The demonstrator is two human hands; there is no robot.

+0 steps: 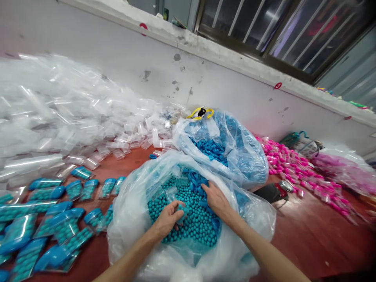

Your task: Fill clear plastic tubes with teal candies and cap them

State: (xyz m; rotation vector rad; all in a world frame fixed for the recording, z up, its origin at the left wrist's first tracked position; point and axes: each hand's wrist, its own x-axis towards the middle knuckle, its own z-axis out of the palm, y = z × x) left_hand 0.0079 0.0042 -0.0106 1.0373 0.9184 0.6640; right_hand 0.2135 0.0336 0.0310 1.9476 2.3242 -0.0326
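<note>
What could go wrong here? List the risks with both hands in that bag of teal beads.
1. The left hand curls around a small clear pouch among loose teal beads; a slack grip could spill them.
2. The big plastic bag sags open on the red table, so beads may roll out over its low front rim.
3. The right hand digs beside blue pieces, which might get mixed in.

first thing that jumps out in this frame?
Both hands are sunk in a clear bag of teal beads at centre: the left hand grips a small pouch, the right hand digs further back. Filled teal pouches spread left, pink ones right.
</note>
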